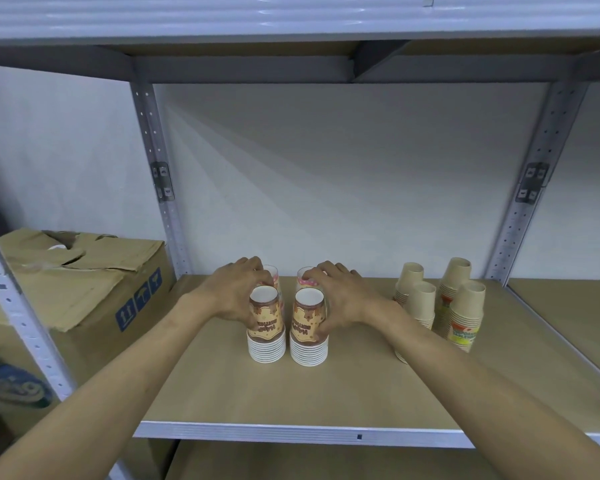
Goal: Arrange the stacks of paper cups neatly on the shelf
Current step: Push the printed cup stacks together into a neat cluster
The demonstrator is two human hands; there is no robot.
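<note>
Paper cup stacks [267, 327] (tapered, upturned) on wooden shelf [326, 393]; both hands' fingers [243, 268] cupped around them

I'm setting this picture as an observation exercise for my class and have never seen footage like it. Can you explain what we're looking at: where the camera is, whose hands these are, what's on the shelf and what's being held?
There is no machine here. A person wears a wide-angle camera on the head, looking forward and down, so you see their own two bare arms reaching in.

The wooden shelf sits in a metal rack. In the middle stand four stacks of printed cups, upside down, two in front and two behind. The left hand cups the left pair from outside; the right hand cups the right pair. Nothing is lifted; the stacks stand on the shelf.

To the right stand four stacks of plain tan cups, untouched. A cardboard box sits in the next bay on the left.
</note>
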